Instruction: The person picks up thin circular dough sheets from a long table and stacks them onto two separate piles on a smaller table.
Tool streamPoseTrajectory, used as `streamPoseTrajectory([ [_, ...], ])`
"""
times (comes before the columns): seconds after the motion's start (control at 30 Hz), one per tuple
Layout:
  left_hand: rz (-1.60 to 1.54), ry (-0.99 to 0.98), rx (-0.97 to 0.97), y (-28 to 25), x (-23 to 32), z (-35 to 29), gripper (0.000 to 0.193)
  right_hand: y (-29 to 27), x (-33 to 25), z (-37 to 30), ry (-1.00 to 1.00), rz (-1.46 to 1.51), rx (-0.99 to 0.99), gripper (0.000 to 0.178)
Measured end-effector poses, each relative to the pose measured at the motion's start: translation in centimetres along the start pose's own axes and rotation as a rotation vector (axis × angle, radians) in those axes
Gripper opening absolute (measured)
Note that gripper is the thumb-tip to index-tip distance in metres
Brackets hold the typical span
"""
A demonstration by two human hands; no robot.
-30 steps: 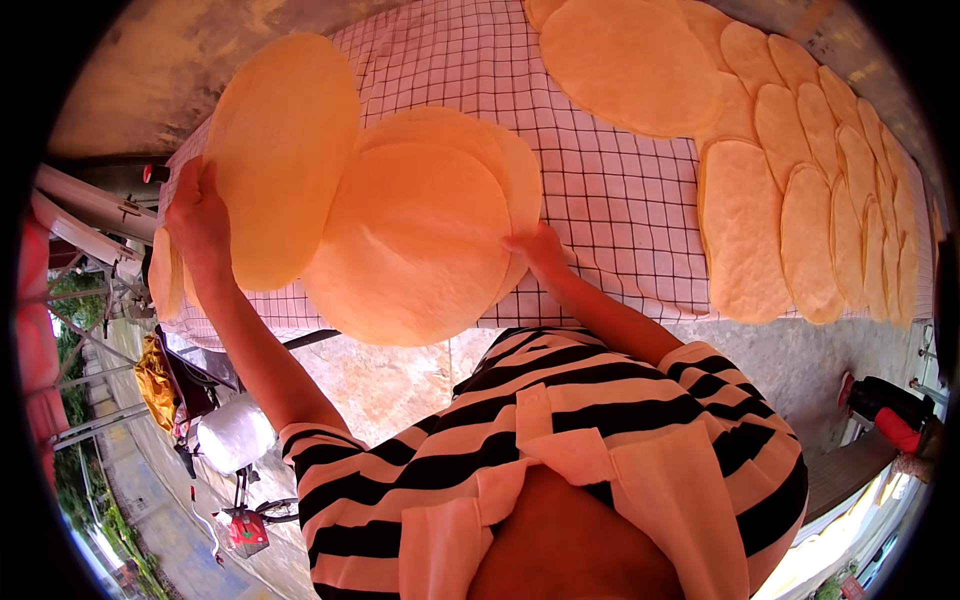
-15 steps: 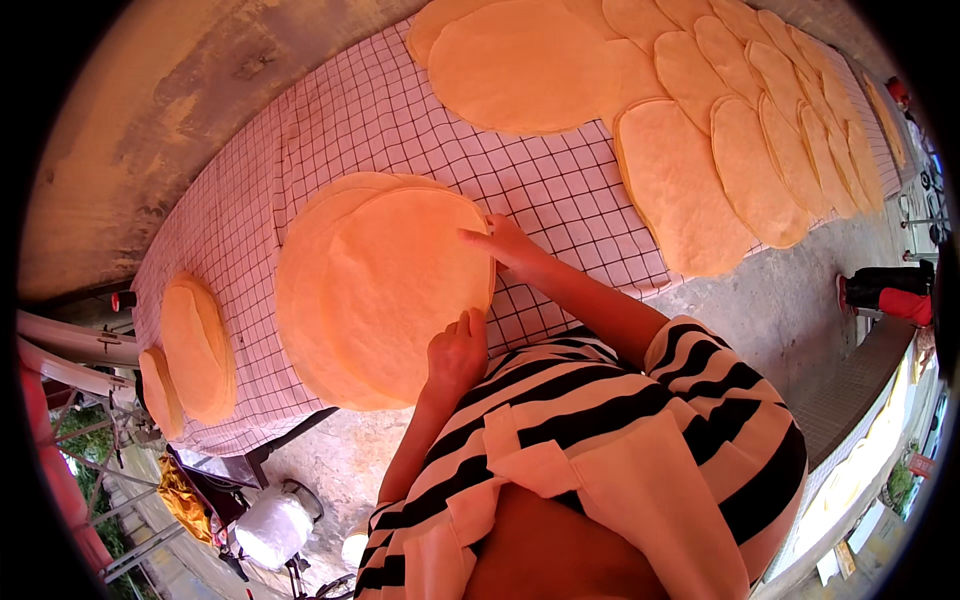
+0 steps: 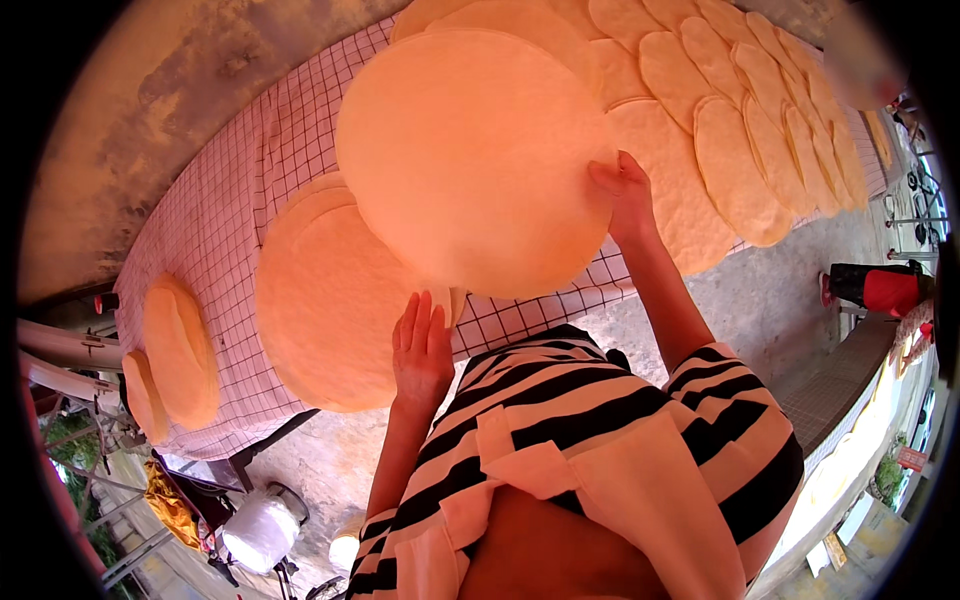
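Pinching a big thin round sheet (image 3: 470, 160) by its edge in my right hand (image 3: 625, 195), raised over the checked table (image 3: 230, 190), my open left hand (image 3: 420, 350) under its rim, I risk tearing it.

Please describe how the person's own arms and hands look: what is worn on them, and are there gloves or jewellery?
Both forearms are bare. The left hand and right hand wear no gloves, and no ring, watch or bracelet shows. The short sleeves belong to a top with broad black and white stripes; they end above the elbows.
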State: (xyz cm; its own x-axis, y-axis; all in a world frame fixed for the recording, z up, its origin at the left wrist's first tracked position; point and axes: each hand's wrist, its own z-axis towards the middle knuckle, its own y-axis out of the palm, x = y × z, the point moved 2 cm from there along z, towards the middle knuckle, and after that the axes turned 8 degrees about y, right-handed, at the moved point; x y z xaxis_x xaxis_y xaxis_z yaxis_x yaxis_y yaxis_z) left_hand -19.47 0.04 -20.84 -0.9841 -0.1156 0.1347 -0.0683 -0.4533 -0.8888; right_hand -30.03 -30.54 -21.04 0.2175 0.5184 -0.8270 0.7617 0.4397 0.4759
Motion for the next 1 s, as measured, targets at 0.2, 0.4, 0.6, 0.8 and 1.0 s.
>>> streamPoseTrajectory([
  [0.2, 0.198, -0.339, -0.082, 1.9, -8.1, -6.1, 0.030, -13.7, 6.2, -2.2, 0.128, -0.349, 0.496, 0.020],
  [0.4, 0.554, -0.738, -0.164, 0.6, -17.4, -12.7, 0.036, -12.2, 6.0, -4.6, 0.225, -0.322, 0.568, 0.037],
  [0.6, 0.214, -1.090, -0.111, -1.7, -23.9, -16.1, 0.045, -14.1, 6.8, -8.6, 0.245, -0.468, 0.552, 0.048],
  [0.8, 0.167, -1.356, -0.321, -3.2, -27.8, -16.7, 0.047, -8.5, 8.5, -12.4, 0.243, -0.564, 0.270, 0.037],
  [1.0, -0.076, -0.750, -0.197, -5.0, -25.0, -11.4, 0.029, -1.0, 14.1, -14.5, 0.206, -0.515, 0.125, 0.028],
])
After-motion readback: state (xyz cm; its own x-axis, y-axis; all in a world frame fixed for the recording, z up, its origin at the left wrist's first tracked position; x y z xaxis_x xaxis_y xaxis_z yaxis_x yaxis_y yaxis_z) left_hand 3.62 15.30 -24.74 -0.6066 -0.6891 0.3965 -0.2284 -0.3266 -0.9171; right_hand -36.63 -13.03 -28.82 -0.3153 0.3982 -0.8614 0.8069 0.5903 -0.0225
